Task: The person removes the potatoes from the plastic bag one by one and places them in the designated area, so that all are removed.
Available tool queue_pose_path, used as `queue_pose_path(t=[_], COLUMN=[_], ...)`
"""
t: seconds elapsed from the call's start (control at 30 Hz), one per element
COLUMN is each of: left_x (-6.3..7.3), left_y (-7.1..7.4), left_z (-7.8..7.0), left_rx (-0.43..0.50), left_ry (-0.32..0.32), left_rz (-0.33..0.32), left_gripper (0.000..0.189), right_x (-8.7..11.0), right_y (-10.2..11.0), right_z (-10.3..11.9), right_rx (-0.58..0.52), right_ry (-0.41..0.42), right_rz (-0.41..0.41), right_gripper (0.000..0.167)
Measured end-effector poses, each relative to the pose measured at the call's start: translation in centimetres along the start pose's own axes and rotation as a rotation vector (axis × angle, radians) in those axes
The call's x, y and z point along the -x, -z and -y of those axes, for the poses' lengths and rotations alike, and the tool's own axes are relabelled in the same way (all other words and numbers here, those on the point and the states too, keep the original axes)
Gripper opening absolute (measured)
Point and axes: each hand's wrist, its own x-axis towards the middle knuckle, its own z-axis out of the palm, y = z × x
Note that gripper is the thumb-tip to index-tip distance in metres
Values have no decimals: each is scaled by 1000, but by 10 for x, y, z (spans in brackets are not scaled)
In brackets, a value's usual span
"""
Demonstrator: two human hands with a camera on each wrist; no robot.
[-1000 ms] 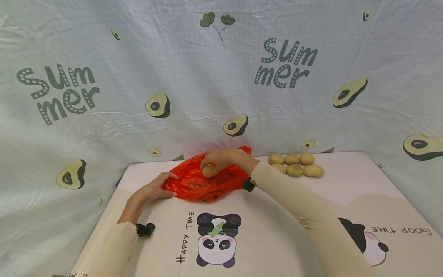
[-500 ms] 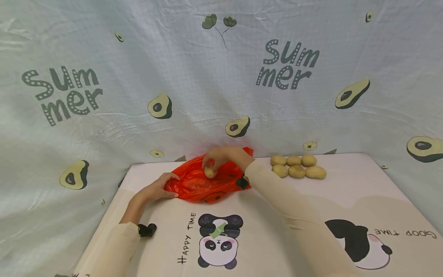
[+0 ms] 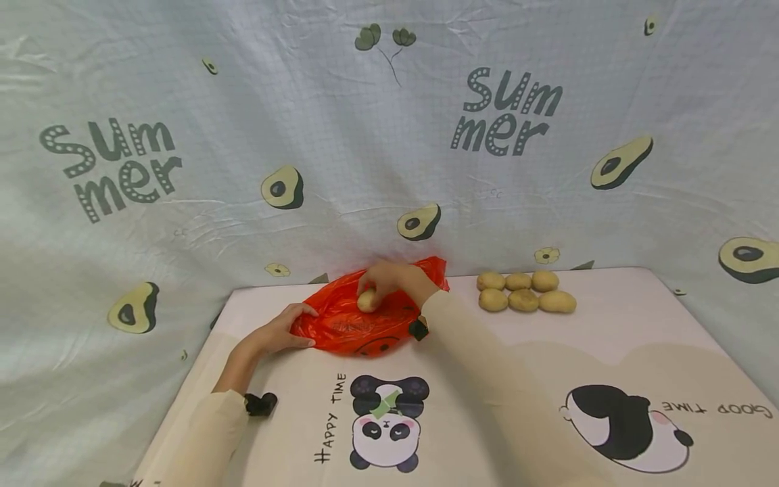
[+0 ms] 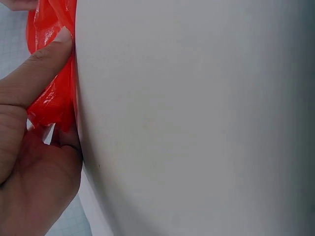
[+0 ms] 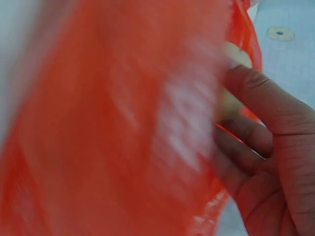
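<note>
A crinkled red plastic bag (image 3: 353, 328) lies on the table near the back curtain. My left hand (image 3: 282, 330) holds the bag's left end, its thumb (image 4: 49, 56) laid along the red film in the left wrist view. Over the middle of the bag, my right hand (image 3: 385, 281) grips a small potato (image 3: 366, 300) between thumb and fingers. In the right wrist view, blurred red film covers part of this potato (image 5: 230, 105) and some fingertips. The bag's inside is mostly hidden by the right hand and forearm.
To the right of the bag, several potatoes (image 3: 522, 300) sit in two short rows. A curtain (image 3: 341, 135) printed with avocados rises right behind the table (image 3: 475, 365), which has a panda-print cover.
My right forearm has swung left, uncovering more of the panda print at the right. The potato stays in the right hand over the bag, and the left hand keeps its place.
</note>
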Motion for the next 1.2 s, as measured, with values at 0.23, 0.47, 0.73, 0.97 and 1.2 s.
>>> queue_pose_path(t=[0.23, 0.47, 0.73, 0.97, 1.2], left_x=[0, 1, 1, 0, -4], left_y=[-1, -1, -1, 1, -1], left_z=[-1, 0, 1, -1, 2], left_rx=[1, 13, 14, 0, -3], left_ry=[1, 6, 7, 9, 12], left_rz=[-4, -3, -5, 3, 5], left_gripper=[51, 51, 51, 51, 51], right_x=[-1, -1, -4, 8, 41], right_y=[-6, -2, -2, -2, -3], right_z=[0, 7, 9, 9, 20], right_rx=[-50, -115, 32, 83, 28], right_ry=[-25, -136, -36, 80, 79], right_rz=[-48, -23, -15, -137, -268], right_gripper=[29, 29, 29, 33, 37])
